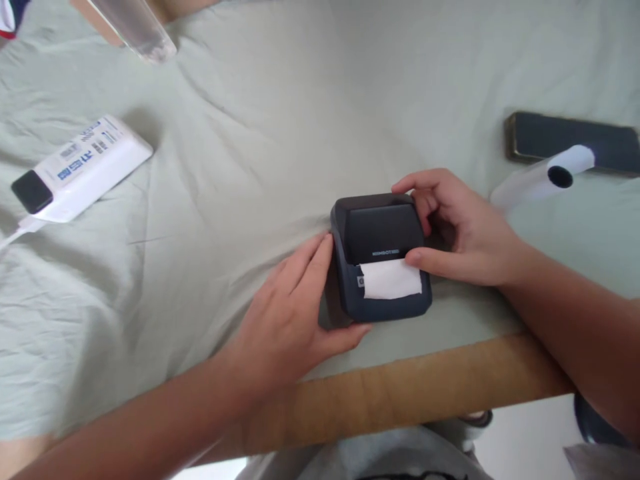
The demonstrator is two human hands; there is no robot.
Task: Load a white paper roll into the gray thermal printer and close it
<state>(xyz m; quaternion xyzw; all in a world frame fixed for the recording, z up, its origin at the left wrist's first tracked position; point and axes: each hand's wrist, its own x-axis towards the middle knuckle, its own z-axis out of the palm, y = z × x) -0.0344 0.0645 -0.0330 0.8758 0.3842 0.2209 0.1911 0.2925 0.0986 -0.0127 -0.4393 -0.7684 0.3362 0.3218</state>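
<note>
A small dark label printer lies on the cloth, with a strip of white paper sticking out of its slot over the front part. My left hand grips the printer's left side, its fingers along that edge and its thumb at the near edge. On the opposite side, my right hand holds the printer between its index finger at the far right corner and its thumb beside the paper. The right hand's other fingers are curled against the side and partly hidden.
At right, a white rounded object with a black oval spot stands by a dark phone-like slab. A white device with printed labels and a cable lies left. A clear container is far left. The table's wooden edge runs in front.
</note>
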